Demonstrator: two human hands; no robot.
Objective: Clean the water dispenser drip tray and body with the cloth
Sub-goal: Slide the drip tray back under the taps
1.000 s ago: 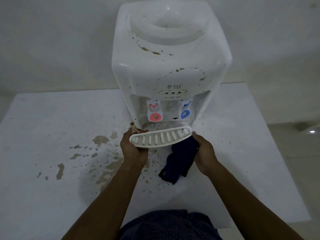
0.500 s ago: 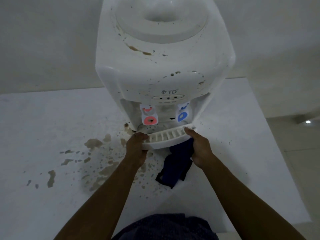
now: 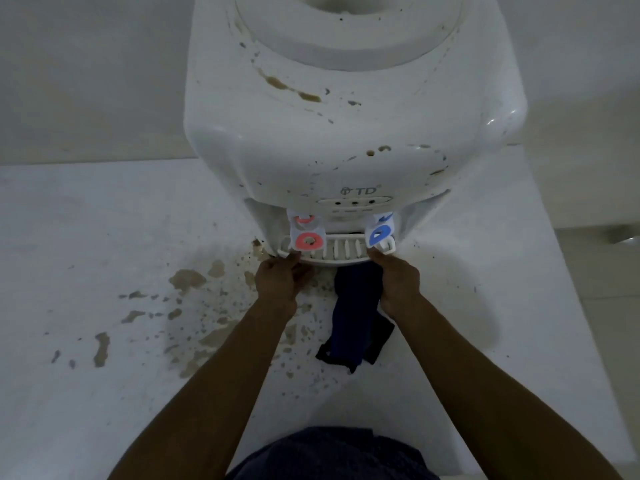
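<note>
The white water dispenser stands on the white table, its body spotted with brown stains. Its slotted white drip tray sits in the recess under the red tap and blue tap. My left hand grips the tray's left front edge. My right hand grips the tray's right front edge and also holds the dark blue cloth, which hangs down onto the table between my hands.
Brown spill stains spread over the white table to the left of the dispenser and under my left arm. The table's right edge drops to a tiled floor. A pale wall rises behind.
Both hands have pushed the drip tray away from me, from held out in front of the dispenser into the recess under the taps. The cloth moved along with my right hand.
</note>
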